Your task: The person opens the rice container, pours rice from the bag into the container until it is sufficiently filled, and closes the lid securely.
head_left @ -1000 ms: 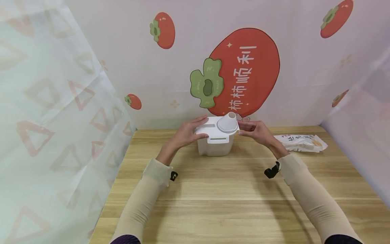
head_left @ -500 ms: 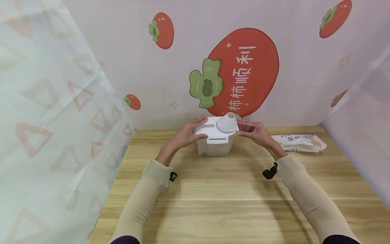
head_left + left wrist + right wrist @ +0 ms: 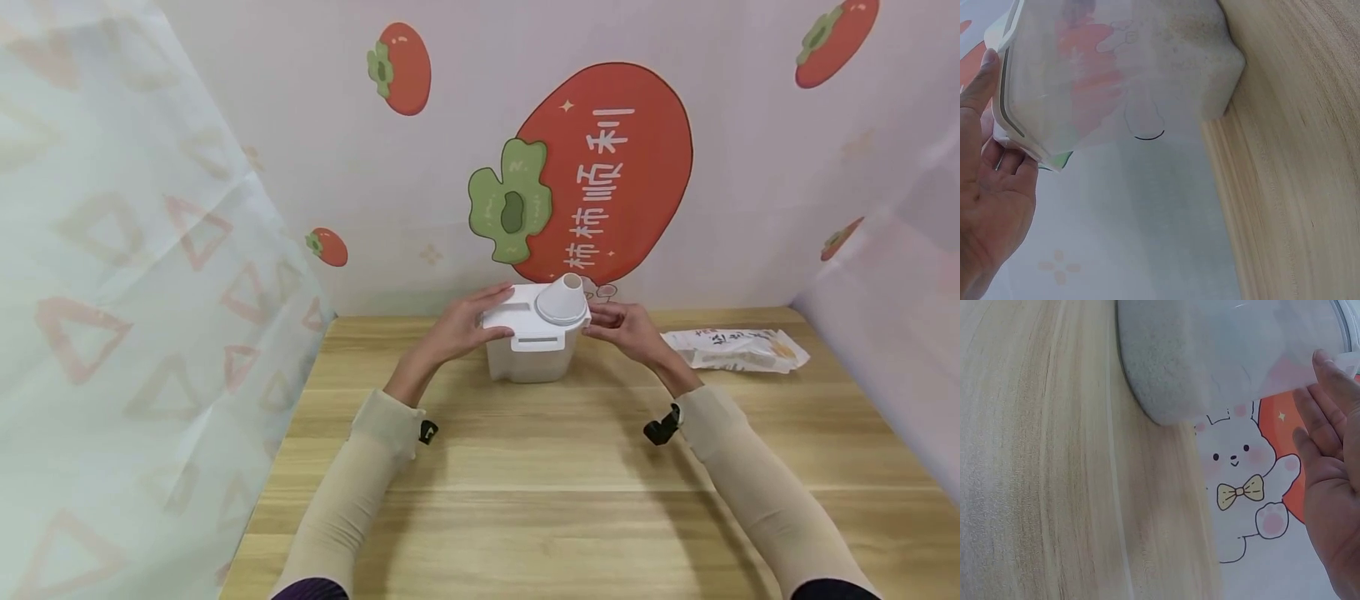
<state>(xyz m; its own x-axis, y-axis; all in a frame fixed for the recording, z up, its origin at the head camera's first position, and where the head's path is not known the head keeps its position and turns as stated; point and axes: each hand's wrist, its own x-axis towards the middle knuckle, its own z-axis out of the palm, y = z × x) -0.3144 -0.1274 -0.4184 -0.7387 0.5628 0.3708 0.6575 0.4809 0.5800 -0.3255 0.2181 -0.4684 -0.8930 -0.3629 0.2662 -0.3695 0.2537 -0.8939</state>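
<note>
Since a second ago very little has shifted: the right hand [image 3: 628,327] has drawn slightly closer to the container's right side, and the view has tilted a touch; the container itself has not moved. That suggests the hands are settling their hold on the lid rather than lifting anything yet.

Nearest the person, the front stretch of the light wooden table [image 3: 570,500] carries only the two beige-sleeved forearms. Farther in, toward the middle of the back edge, stands one translucent white plastic container [image 3: 531,357] with a white lid [image 3: 517,318] and one cone-shaped white spout cap [image 3: 562,300] on top. The left hand [image 3: 459,329] grips the lid's left edge, thumb under the rim and fingers over it. The right hand's fingers lie fairly straight against the lid's right edge; whether they pinch it cannot be told. Near the back right corner lies one white printed plastic packet [image 3: 738,348], well apart from the container. Behind hangs a persimmon-printed backdrop [image 3: 600,167].
</note>
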